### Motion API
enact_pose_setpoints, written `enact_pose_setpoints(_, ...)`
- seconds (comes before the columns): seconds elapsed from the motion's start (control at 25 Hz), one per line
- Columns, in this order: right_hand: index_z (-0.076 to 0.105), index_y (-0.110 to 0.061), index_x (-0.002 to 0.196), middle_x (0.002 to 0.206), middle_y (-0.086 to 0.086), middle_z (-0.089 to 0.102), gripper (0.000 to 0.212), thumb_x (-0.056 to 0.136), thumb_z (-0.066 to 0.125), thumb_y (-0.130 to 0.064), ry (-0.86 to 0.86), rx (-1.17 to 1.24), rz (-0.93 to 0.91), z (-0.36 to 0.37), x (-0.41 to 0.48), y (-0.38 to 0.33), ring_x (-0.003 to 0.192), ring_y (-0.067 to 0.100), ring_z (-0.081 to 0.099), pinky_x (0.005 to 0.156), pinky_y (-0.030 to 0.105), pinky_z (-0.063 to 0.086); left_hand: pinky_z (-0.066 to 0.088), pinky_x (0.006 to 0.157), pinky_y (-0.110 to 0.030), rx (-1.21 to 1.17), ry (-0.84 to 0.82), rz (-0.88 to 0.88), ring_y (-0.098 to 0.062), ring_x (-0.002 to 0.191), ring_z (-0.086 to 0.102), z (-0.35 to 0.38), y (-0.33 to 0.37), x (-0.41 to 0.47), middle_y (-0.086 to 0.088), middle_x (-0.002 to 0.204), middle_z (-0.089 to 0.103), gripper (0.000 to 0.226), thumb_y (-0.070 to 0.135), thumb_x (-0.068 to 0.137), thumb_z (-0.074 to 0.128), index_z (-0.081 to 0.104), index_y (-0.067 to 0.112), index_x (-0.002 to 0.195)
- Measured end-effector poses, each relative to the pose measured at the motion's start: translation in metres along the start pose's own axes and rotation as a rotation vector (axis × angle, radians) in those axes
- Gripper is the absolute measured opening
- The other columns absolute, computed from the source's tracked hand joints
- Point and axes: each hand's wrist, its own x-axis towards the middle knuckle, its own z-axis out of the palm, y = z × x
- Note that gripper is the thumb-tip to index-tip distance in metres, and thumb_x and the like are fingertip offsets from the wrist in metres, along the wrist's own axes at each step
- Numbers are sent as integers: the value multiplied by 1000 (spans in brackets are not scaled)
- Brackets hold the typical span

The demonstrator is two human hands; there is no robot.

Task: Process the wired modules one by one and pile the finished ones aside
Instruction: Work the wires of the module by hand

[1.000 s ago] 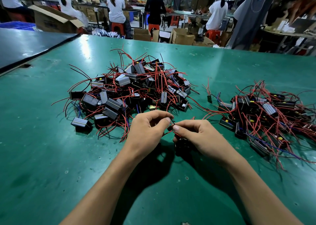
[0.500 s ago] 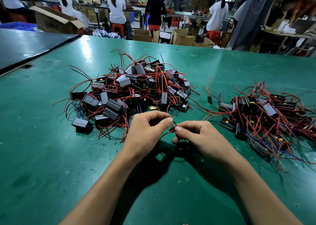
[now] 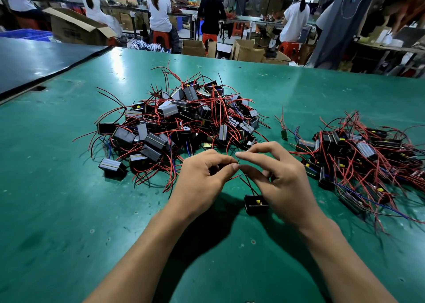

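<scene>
A small black module with a yellow part inside lies on the green table under my hands. Its thin black and red wires rise to my fingertips. My left hand pinches a wire end between thumb and forefinger. My right hand pinches the other wire end just beside it, its index finger stretched out above. A big heap of wired modules lies beyond my hands. A second, flatter heap of modules spreads at the right.
One loose small green board with wires lies between the two heaps. A dark table adjoins on the left. Several people sit at benches behind, among cardboard boxes.
My right hand has lifted and opened its outer fingers, uncovering the black module beneath it. The pinched wire ends have come up slightly. Both heaps lie as before.
</scene>
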Motion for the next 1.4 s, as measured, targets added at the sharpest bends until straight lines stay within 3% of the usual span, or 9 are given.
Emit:
enact_pose_setpoints(0.08, 76, -22, 114, 106, -5, 64, 24, 94, 64, -30, -26, -1, -16, 0, 0, 1, 80, 16, 65, 62, 38, 53, 40, 60, -18, 15, -13, 24, -14, 65, 53, -1, -1, 0, -6, 79, 65, 11, 13, 88, 72, 78, 10, 97)
enact_pose_setpoints(0.24, 76, -17, 101, 98, -8, 68, 13, 88, 74, -15, -16, 92, 8, -1, 3, -1, 83, 5, 63, 65, 19, 46, 37, 61, -13, 54, -31, 98, -8, 63, 51, -2, -2, -1, -2, 78, 62, 13, 14, 88, 71, 78, 8, 98)
enact_pose_setpoints(0.44, 76, -14, 98, 100, -7, 68, 9, 90, 73, -14, -8, 23, -57, -1, 2, 1, 88, 13, 67, 67, 28, 52, 34, 60, -7, 87, -48, 146, 1, 61, 50, -3, -1, -1, 10, 73, 58, 14, 13, 88, 72, 78, 6, 98)
enact_pose_setpoints(0.6, 73, -17, 97, 95, -11, 68, 5, 92, 72, -16, -20, 14, -43, -1, 2, 1, 82, 11, 64, 64, 29, 49, 37, 60, -8, 51, -22, 92, 0, 59, 53, -2, -2, -1, 9, 73, 64, 10, 13, 83, 77, 79, 10, 92)
enact_pose_setpoints(0.76, 72, -18, 95, 87, -15, 66, 6, 90, 73, -15, -18, 39, 43, 0, 3, -1, 68, 1, 57, 62, 13, 38, 44, 60, -13, 19, -20, 45, 1, 59, 56, 0, -2, -2, 10, 77, 68, 14, 14, 81, 79, 79, 15, 95)
enact_pose_setpoints(0.96, 70, -26, 90, 70, -26, 61, 11, 89, 75, -15, -19, 189, 218, 1, 2, -5, 48, 3, 44, 52, 7, 31, 50, 58, -31, -121, -32, -112, -14, 60, 57, 4, -4, -2, 3, 66, 69, 5, 18, 86, 75, 77, 20, 89)
enact_pose_setpoints(1.28, 68, -26, 86, 67, -24, 59, 10, 92, 71, -19, -89, 209, 301, -1, 2, -7, 50, 4, 44, 53, 10, 31, 50, 59, -37, -153, -104, -157, -13, 61, 54, 6, -5, -2, -12, 72, 70, 7, 19, 88, 72, 75, 14, 92)
enact_pose_setpoints(1.4, 67, -25, 86, 70, -22, 60, 9, 93, 69, -19, -88, 187, 323, 1, 2, -8, 52, 5, 46, 53, 11, 32, 47, 60, -30, -179, -110, -173, -12, 60, 54, 6, -5, -2, -13, 73, 72, 8, 18, 86, 75, 77, 16, 93)
